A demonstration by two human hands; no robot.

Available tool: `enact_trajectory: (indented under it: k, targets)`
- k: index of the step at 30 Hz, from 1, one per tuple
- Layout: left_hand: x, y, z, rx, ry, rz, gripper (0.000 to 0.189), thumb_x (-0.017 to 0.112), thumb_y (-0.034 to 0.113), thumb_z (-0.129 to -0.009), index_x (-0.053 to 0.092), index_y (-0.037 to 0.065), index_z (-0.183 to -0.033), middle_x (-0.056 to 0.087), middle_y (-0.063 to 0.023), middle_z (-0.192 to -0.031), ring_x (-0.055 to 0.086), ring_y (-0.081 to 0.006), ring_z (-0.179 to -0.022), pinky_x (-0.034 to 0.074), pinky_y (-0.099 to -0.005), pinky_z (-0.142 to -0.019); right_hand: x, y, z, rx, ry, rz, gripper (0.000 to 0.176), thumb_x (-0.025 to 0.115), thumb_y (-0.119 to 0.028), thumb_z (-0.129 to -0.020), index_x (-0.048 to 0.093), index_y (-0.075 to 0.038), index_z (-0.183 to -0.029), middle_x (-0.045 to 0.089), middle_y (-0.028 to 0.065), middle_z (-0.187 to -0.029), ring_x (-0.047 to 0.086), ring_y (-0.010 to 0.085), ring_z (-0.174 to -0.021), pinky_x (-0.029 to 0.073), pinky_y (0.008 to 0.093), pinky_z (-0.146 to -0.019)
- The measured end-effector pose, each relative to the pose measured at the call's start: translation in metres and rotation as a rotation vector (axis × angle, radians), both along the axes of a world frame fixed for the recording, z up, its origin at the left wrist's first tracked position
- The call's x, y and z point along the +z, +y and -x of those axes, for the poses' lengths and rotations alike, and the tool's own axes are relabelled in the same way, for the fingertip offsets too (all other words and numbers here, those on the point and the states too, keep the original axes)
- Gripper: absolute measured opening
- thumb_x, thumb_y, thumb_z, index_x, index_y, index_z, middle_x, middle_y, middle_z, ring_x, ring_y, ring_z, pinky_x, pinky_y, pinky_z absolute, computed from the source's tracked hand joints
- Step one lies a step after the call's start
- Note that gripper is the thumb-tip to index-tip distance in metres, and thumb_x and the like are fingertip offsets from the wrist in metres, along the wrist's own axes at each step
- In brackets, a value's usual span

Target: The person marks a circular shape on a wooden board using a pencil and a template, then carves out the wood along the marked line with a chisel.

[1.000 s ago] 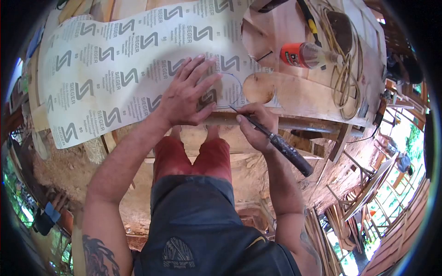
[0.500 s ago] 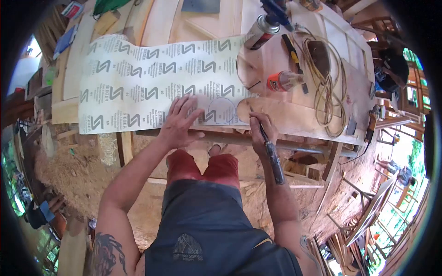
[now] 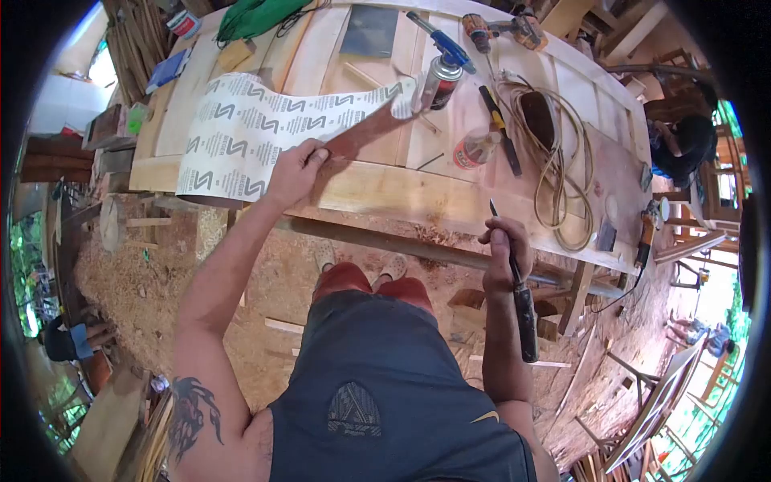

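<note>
A printed sandpaper sheet [image 3: 241, 136] lies across the wooden panel, its near right part folded up so the reddish-brown grit side shows. My left hand [image 3: 297, 173] pinches the sheet's near edge between thumb and fingers. Off the panel's front edge, my right hand [image 3: 507, 249] grips a dark-handled knife [image 3: 524, 321], its thin tip pointing away from me. Touching or just behind the sheet's far right end stands a gas canister [image 3: 441, 84] with a blue torch head [image 3: 450, 50]. A bottle with a red label [image 3: 474, 151] is on the panel to the right.
A coiled hose [image 3: 554, 181], a black and yellow tool [image 3: 502, 132] and two drills [image 3: 528, 32] rest on the wooden panel [image 3: 385, 183]. Green cloth [image 3: 253, 18] lies at the far left. Other people [image 3: 687, 145] are at the right and left edges.
My left hand has lifted and folded back the sheet's near right part, grasping its edge. My right hand has moved right and off the sheet with the knife. The view has shifted.
</note>
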State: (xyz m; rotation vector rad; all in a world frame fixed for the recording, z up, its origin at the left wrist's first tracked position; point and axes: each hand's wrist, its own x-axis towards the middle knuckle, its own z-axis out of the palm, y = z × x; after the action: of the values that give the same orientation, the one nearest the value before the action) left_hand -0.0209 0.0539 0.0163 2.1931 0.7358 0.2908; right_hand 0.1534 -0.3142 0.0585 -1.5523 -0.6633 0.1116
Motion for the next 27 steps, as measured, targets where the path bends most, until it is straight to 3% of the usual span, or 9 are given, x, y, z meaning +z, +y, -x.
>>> enact_trajectory:
  k: [3, 6, 10, 13, 16, 19, 22, 27]
  targets:
    - [-0.007, 0.01, 0.009, 0.092, -0.154, 0.368, 0.021, 0.056, 0.017, -0.107, 0.065, -0.002, -0.112, 0.07, -0.0041, -0.099, 0.066, -0.0117, -0.092, 0.055, -0.0293, -0.085, -0.006, -0.017, 0.003, 0.015, 0.005, 0.064, 0.017, 0.055, -0.002, -0.099, 0.066, 0.003, -0.111, 0.066, 0.0126, -0.101, 0.063, 0.015, -0.078, 0.053, 0.0298, -0.074]
    - [-0.006, 0.008, 0.019, 0.172, -0.23, 0.472, 0.019, 0.056, 0.014, -0.106, 0.066, -0.002, -0.106, 0.07, -0.0027, -0.093, 0.065, -0.01, -0.088, 0.056, -0.0313, -0.08, -0.025, -0.029, 0.003, 0.049, 0.004, 0.08, 0.016, 0.056, -0.003, -0.099, 0.066, 0.002, -0.111, 0.066, 0.0106, -0.1, 0.062, 0.0141, -0.078, 0.053, 0.0282, -0.073]
    - [0.0, -0.004, 0.029, 0.214, -0.308, 0.695, 0.018, 0.053, 0.013, -0.108, 0.064, -0.002, -0.108, 0.068, -0.0033, -0.101, 0.065, -0.0121, -0.093, 0.056, -0.0297, -0.086, -0.037, -0.032, 0.011, -0.002, 0.093, 0.082, 0.015, 0.061, -0.002, -0.092, 0.07, -0.001, -0.104, 0.067, 0.0096, -0.09, 0.065, 0.0144, -0.071, 0.053, 0.0283, -0.068]
    - [0.007, -0.011, 0.037, 0.195, -0.213, 0.529, 0.017, 0.055, 0.012, -0.106, 0.065, -0.001, -0.109, 0.069, -0.003, -0.1, 0.065, -0.0113, -0.091, 0.056, -0.0308, -0.086, -0.038, -0.032, 0.014, 0.061, 0.105, 0.108, 0.015, 0.058, -0.004, -0.097, 0.067, 0.0, -0.109, 0.067, 0.008, -0.093, 0.063, 0.0129, -0.075, 0.052, 0.0279, -0.071]
    - [-0.007, -0.019, 0.043, 0.09, -0.161, 0.276, 0.018, 0.06, 0.013, -0.102, 0.067, 0.003, -0.114, 0.072, -0.0058, -0.101, 0.068, -0.0194, -0.089, 0.057, -0.0333, -0.086, -0.036, -0.029, 0.018, 0.09, 0.154, 0.107, 0.017, 0.056, -0.004, -0.099, 0.065, 0.0, -0.113, 0.067, 0.0077, -0.095, 0.062, 0.0122, -0.078, 0.052, 0.0276, -0.073]
    - [-0.021, -0.051, 0.045, -0.102, -0.149, -0.054, 0.028, 0.066, 0.011, -0.093, 0.069, 0.007, -0.121, 0.073, -0.0093, -0.107, 0.07, -0.029, -0.098, 0.055, -0.0368, -0.091, -0.026, -0.014, 0.029, 0.05, 0.256, 0.033, 0.019, 0.057, -0.004, -0.099, 0.064, 0.001, -0.116, 0.067, 0.0083, -0.096, 0.062, 0.0121, -0.079, 0.052, 0.0274, -0.073]
    - [-0.041, -0.075, 0.05, -0.339, -0.041, -0.325, 0.037, 0.073, 0.006, -0.084, 0.069, 0.006, -0.12, 0.067, -0.02, -0.123, 0.062, -0.0356, -0.12, 0.048, -0.0436, -0.106, -0.022, -0.005, 0.034, 0.055, 0.31, 0.019, 0.025, 0.059, -0.005, -0.097, 0.062, 0.003, -0.12, 0.068, 0.0098, -0.099, 0.063, 0.0129, -0.083, 0.054, 0.0285, -0.076]
    - [-0.065, -0.088, 0.06, -0.364, -0.078, -0.357, 0.043, 0.074, 0.008, -0.079, 0.066, 0.007, -0.121, 0.052, -0.0215, -0.144, 0.046, -0.0433, -0.136, 0.039, -0.0534, -0.114, -0.014, 0.014, 0.046, 0.092, 0.263, 0.126, 0.025, 0.062, -0.003, -0.096, 0.062, 0.004, -0.12, 0.069, 0.0111, -0.1, 0.065, 0.0143, -0.085, 0.056, 0.0294, -0.079]
